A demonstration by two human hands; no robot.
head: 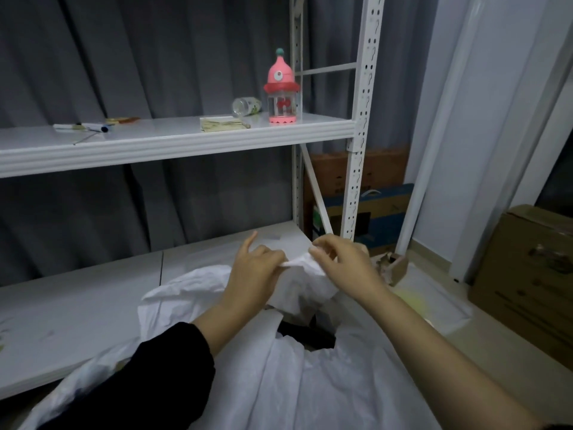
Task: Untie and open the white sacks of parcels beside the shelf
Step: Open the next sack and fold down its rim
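As the scene is taken from the head view, a white sack (279, 383) is seen in front of the shelf (173, 144), just before its lower board, with the crumpled body spread toward the viewer. Its bunched neck (302, 263) is raised at the far end, close to the shelf's right front upright. The neck is pinched from the left by the left hand (255, 271): thumb and curled fingers are closed on the fabric, while the index finger is held straight and pointed up toward the shelf. The same neck is gripped from the right by the right hand (344, 263), its fingertips curled narrowly round the twisted cloth. A black sleeve (148, 377) is worn on the left forearm, and the right forearm is bare. Below the neck a dark gap (307, 336) is shown in the sack, and what lies within cannot be made out.

On the shelf's upper board a pink bottle (282, 88) is stood upright near the right end, and a clear jar (246, 106) is laid on its side just left of it. A yellowish pad (221, 124) is laid in front of the jar, and pens (83, 128) are scattered toward the left end. Behind the shelf a grey curtain (124, 57) is hung. To the right of the shelf, cardboard boxes (356, 169) are stacked against the wall, and a large brown carton (527, 274) is set further right.
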